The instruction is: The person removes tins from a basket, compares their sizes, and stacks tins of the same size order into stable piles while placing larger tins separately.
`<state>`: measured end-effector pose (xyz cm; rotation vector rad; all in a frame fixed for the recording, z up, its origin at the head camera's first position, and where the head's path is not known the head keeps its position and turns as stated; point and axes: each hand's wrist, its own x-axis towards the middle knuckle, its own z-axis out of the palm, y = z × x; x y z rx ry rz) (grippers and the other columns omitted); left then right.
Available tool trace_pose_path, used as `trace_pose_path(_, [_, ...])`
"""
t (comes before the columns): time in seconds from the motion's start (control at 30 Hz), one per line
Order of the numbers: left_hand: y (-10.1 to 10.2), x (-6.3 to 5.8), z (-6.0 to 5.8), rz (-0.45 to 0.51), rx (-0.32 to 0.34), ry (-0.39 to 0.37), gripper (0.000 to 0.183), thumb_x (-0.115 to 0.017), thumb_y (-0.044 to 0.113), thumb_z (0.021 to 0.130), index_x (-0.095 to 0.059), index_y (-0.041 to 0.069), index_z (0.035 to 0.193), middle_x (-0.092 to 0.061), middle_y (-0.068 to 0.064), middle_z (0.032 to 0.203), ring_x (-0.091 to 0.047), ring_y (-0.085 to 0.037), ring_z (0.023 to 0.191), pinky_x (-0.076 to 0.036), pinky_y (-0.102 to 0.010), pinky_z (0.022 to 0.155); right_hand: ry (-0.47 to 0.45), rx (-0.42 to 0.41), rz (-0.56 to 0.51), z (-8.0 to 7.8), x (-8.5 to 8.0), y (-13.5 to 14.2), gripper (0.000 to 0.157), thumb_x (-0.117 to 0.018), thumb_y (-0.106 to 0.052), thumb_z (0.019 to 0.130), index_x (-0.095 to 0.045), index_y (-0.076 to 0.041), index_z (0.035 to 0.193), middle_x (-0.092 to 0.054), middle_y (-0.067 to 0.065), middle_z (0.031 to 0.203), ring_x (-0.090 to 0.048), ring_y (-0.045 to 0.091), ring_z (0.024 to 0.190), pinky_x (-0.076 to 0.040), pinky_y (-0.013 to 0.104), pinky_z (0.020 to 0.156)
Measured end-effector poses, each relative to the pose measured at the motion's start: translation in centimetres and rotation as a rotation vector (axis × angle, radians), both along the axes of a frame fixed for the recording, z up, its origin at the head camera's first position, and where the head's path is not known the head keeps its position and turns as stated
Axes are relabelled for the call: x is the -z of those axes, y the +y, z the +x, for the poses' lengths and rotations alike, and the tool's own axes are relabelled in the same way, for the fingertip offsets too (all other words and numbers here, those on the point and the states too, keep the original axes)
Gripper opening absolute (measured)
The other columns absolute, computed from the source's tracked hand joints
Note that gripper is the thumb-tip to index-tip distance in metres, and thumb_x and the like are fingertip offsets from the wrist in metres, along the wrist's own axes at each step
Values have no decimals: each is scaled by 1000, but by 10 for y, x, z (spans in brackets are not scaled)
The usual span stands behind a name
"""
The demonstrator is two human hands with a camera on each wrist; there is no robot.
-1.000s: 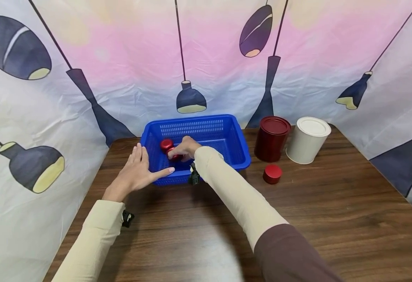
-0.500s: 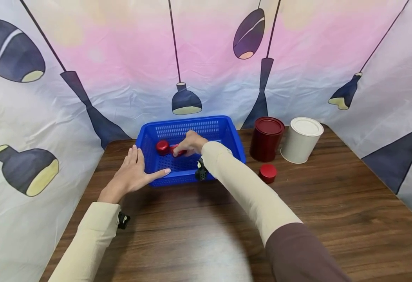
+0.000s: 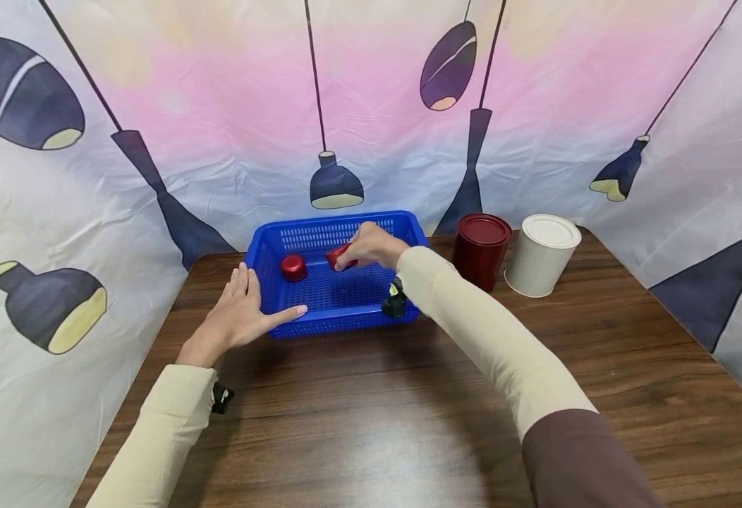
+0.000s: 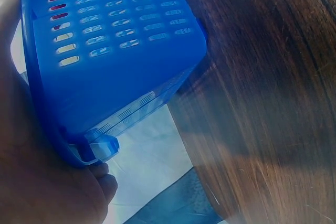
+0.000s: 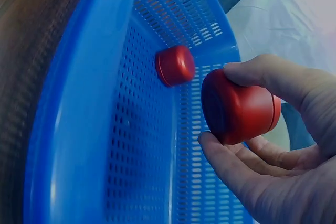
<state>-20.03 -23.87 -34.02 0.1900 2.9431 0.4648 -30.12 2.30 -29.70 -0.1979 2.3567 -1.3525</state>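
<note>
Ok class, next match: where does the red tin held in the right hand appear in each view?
Head: the held red tin is just left of centre, in the right hand.
Left wrist: cannot be identified; red shows through upper-left slots of the blue plastic basket, source unclear.
Right wrist: the held red tin is right of centre, large.
Shared landmark: that basket.

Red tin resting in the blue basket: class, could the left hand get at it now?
Probably yes: the left hand rests on the rim of the blue basket, close to the red tin, which nothing covers.
</note>
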Motion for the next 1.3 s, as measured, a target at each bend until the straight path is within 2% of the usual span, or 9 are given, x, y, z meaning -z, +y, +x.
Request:
trace_pose_path(0.3, [-1,1,-1,-2,1,9,136,-48,87,81,6,-13,154,19,-32,161,17,-50,148,-2,-69,116,49,-7,-30,3,-19,36,39,-90,-10,76,-73,3,108,-66,14,118,-67,28,103,-59,35,85])
trace_pose_path(0.4, [0,1,-1,-4,6,7,135,-47,87,81,6,-13,154,20,-31,161,17,-50,148,-2,-68,117,56,19,-47,5,-24,49,50,-90,-10,76,-65,5,117,-63,17,121,-65,32,109,-58,37,87])
trace_pose_path(0.57, [0,0,0,-7,12,5,134,-47,87,82,7,-13,154,21,-31,161,18,-49,148,-1,-67,117,69,57,-55,9,-29,72,67,-89,-12,78,-53,2,133,-58,18,126,-63,32,111,-55,41,96])
trace_pose_path(0.7, [1,-1,0,-8,14,3,134,-47,87,82,6,-13,154,20,-31,161,18,-49,148,-1,-67,117,109,64,-27,15,-30,89,65,-88,-14,79,-57,1,134,-61,17,125,-62,31,108,-53,45,99])
trace_pose_path(0.8, [1,-1,0,-10,13,4,134,-47,87,82,6,-14,154,19,-32,161,17,-50,148,-2,-68,117,126,84,2,20,-28,102,64,-88,-14,79,-58,1,133,-62,17,124,-62,31,107,-52,47,98])
trace_pose_path(1.03, [2,-1,0,-11,11,12,134,-47,87,82,5,-14,154,17,-33,161,17,-50,148,-3,-69,116,159,120,64,30,-20,129,61,-90,-14,76,-60,2,127,-64,19,119,-60,30,105,-52,41,92])
trace_pose_path(1.17, [1,-1,0,-9,10,9,135,-47,87,82,6,-14,154,18,-33,161,16,-50,148,-3,-69,116,173,137,96,35,-12,143,56,-91,-16,76,-63,1,122,-66,19,116,-59,31,105,-51,43,93])
trace_pose_path(1.3, [1,0,-1,-10,12,8,135,-47,87,82,6,-14,154,20,-32,161,17,-50,148,-3,-68,117,180,152,110,42,-4,155,60,-91,-18,75,-62,2,123,-65,19,117,-58,31,107,-48,45,95])
